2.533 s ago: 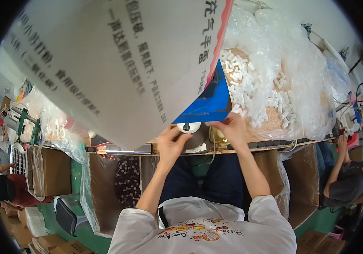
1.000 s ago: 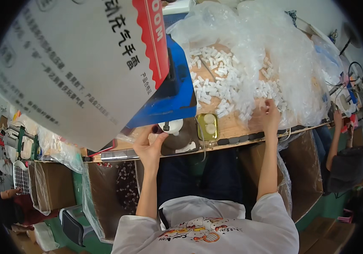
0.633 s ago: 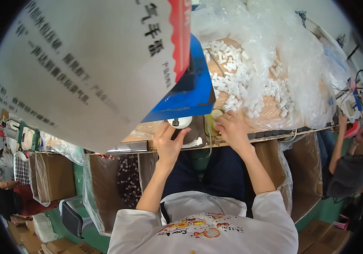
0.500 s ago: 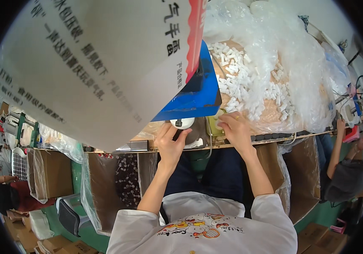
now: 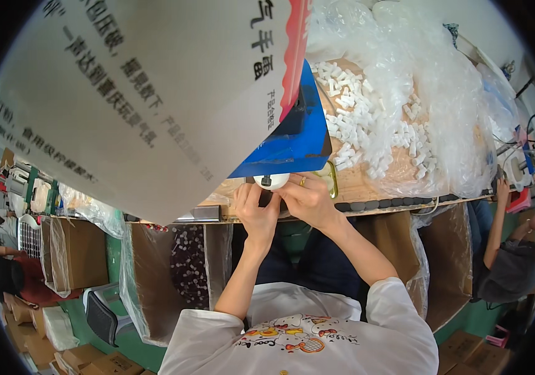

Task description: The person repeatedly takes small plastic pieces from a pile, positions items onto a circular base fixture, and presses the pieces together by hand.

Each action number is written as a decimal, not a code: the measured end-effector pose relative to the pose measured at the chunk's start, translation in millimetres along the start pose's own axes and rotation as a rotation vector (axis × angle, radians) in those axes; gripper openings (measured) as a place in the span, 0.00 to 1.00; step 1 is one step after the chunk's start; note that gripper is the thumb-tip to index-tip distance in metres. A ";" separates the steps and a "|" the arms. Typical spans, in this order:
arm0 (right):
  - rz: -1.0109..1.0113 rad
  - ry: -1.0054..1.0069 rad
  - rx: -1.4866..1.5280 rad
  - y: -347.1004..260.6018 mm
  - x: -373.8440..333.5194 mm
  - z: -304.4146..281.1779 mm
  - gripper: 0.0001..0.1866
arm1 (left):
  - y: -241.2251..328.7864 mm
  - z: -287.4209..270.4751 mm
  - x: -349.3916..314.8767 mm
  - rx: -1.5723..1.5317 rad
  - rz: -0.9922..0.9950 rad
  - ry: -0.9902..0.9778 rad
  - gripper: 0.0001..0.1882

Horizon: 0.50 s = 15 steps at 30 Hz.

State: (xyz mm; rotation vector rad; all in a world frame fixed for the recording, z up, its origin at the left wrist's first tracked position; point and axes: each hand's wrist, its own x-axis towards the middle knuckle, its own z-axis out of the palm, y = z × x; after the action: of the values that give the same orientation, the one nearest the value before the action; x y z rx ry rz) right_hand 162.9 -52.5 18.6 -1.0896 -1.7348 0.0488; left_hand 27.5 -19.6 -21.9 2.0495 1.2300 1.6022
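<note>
A blue machine (image 5: 289, 156) stands in front of me, with a white rounded part (image 5: 273, 181) bearing a small black piece at its lower edge. Just below that part my left hand (image 5: 255, 209) is closed, thumb and fingers curled around something dark that I cannot make out. My right hand (image 5: 308, 200), with a ring on one finger, has its fingertips pinched close to the left thumb, under the white part. Whatever it pinches is hidden. Beside the right hand lies a green-rimmed tray (image 5: 334, 181) with pale round pieces in it, partly covered by the hand.
A large printed paper sheet (image 5: 130, 112) hangs over the left side. Many small white plastic pieces (image 5: 355, 112) lie on the bench by clear plastic bags (image 5: 455, 125). Below the bench stand lined cardboard boxes (image 5: 155, 269), one near dark small parts (image 5: 189, 269). A co-worker (image 5: 511, 256) sits at right.
My right hand has moved left from the green-rimmed tray to meet my left hand beneath the white part. The left hand stays nearly in place, still closed.
</note>
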 end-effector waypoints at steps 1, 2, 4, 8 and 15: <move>0.068 -0.018 0.061 0.0 -0.2 -1.9 0.08 | -2.3 -2.8 1.5 0.016 0.016 -0.030 0.12; 0.134 0.040 0.054 1.5 1.4 -6.1 0.09 | -5.1 -6.8 4.1 0.018 0.014 -0.030 0.12; 0.413 0.143 0.063 12.4 5.7 -23.9 0.09 | -3.8 -16.8 15.3 -0.152 -0.120 -0.236 0.13; 0.644 0.136 -0.027 66.8 11.3 -46.9 0.07 | -4.8 -15.8 18.2 -0.085 -0.055 -0.233 0.13; 0.448 -0.029 -0.257 106.0 5.2 -18.2 0.07 | -1.3 -25.7 34.3 -0.219 -0.418 -0.499 0.20</move>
State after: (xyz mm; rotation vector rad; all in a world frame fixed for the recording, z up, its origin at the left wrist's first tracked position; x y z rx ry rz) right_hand 244.1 5.1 -22.4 -1.6599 -1.5187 0.1234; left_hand 5.1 -0.6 9.3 1.7545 1.1356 0.9180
